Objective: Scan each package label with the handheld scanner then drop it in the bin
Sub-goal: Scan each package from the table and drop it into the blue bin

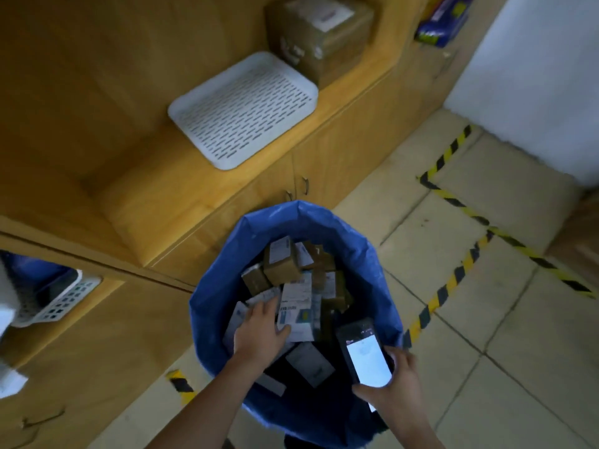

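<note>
the left hand (pixel 261 332) reaches into the blue-lined bin (pixel 227 286), fingers spread flat on the labelled packages (pixel 293 280) piled inside. the right hand (pixel 393 382) grips the handheld scanner (pixel 364 353), screen lit, over the bin's near rim.

**Dim, soft, bent at the edges**

Dim indoors, warm yellow cast on the wooden shelf (pixel 181 176). Brightest spot: glowing scanner screen (pixel 369 362), washed out white. Deep shadow inside the bin (pixel 324 222). Soft throughout, labels unreadable. Wide-angle bending of edges; smeared white blur at far left.
</note>
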